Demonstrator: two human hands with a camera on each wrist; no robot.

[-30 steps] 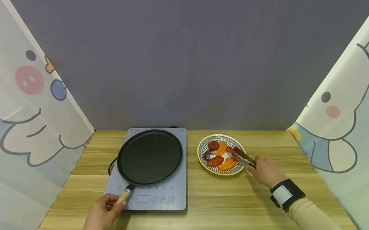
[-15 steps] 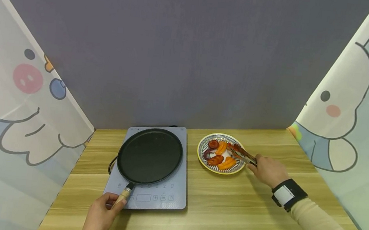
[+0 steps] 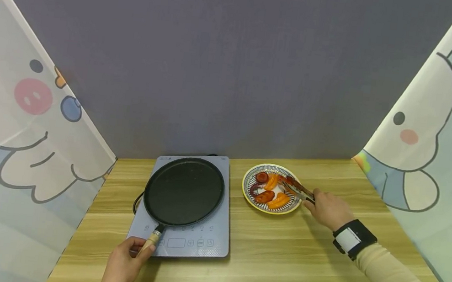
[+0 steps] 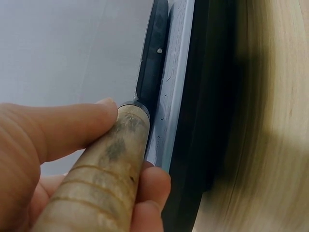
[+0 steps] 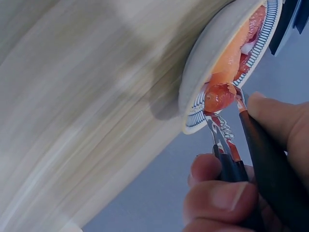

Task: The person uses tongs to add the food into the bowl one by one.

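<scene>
My left hand [image 3: 124, 261] grips the pale wooden handle [image 4: 96, 179] of a flat black frying pan [image 3: 184, 192], thumb along its top. The pan sits on a grey induction cooker [image 3: 217, 245]. My right hand [image 3: 332, 211] holds metal tongs with dark grips [image 5: 263, 154] over the right side of a patterned plate [image 5: 200, 63]. Between the tongs' tips is a glossy reddish piece of food [image 5: 219, 99], at the plate's rim. Orange wedges [image 3: 278, 201], a brown-red piece [image 3: 263, 197], a round red slice [image 3: 261, 177] and a purplish curled piece [image 3: 254, 189] lie on the plate.
A wooden table [image 3: 262, 264] carries everything. Behind it rises a grey panel [image 3: 233, 68], with cartoon-printed sheets [image 3: 26, 147] at both sides. A black cable [image 3: 135, 202] shows left of the cooker. The right wrist wears a black strap [image 3: 354, 239].
The tongs' arms have drawn closer together around the reddish piece, and my right hand has shifted very slightly. My left hand and the pan stay in place.
</scene>
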